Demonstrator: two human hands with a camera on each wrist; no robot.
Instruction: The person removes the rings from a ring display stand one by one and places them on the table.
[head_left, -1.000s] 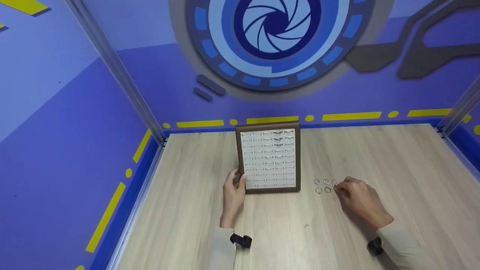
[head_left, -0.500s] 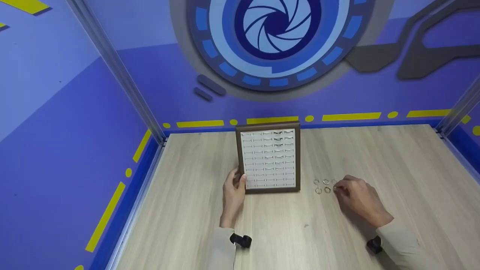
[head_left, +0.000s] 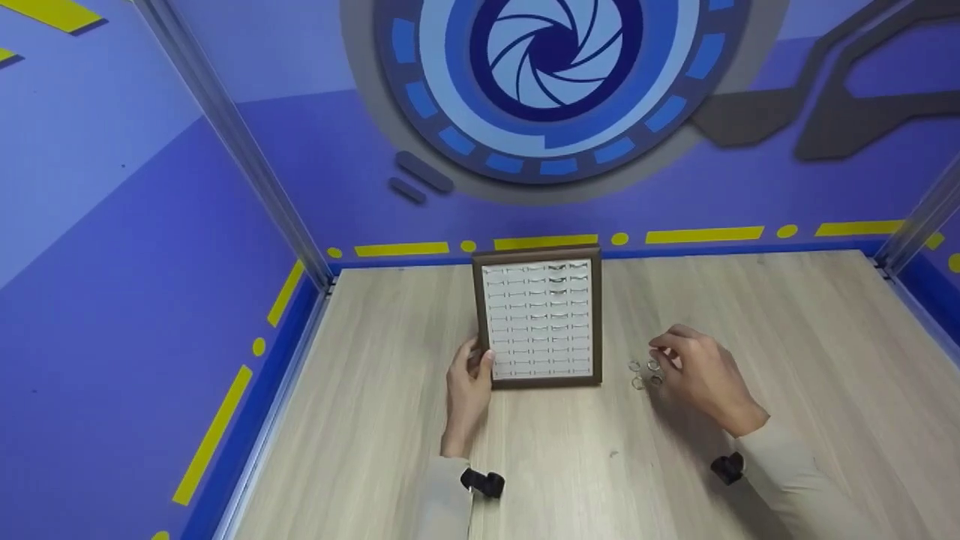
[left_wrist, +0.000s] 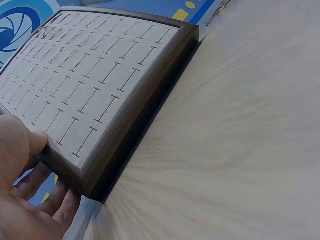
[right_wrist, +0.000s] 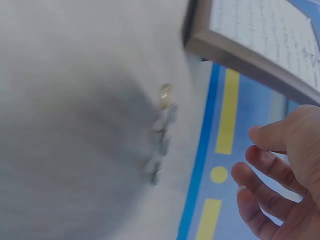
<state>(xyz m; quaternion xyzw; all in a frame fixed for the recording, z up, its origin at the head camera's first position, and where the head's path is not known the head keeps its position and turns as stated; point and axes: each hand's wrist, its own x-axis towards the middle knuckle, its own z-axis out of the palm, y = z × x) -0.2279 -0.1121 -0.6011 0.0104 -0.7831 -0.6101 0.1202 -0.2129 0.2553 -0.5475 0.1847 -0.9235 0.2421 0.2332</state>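
Observation:
A brown-framed ring display tray [head_left: 537, 382] with a white slotted pad stands mid-table; a few rings sit in its far right slots. My left hand [head_left: 469, 375] grips its near left corner, thumb on the frame [left_wrist: 30, 142], fingers against its outer side. Several loose rings [head_left: 645, 373] lie on the table to the right of the tray and show in the right wrist view as rings [right_wrist: 161, 131]. My right hand [head_left: 679, 352] hovers just above and right of them, thumb and fingertips close together. I see no ring between them, and the tips are too small to judge.
The wooden table [head_left: 570, 465] is boxed in by blue walls on the left, back and right, with metal corner posts [head_left: 232, 142]. Black wrist cameras [head_left: 481, 481] sit on both sleeves.
My right hand has risen off the table and moved left and away, over the right end of the ring group. The left hand and tray have stayed put.

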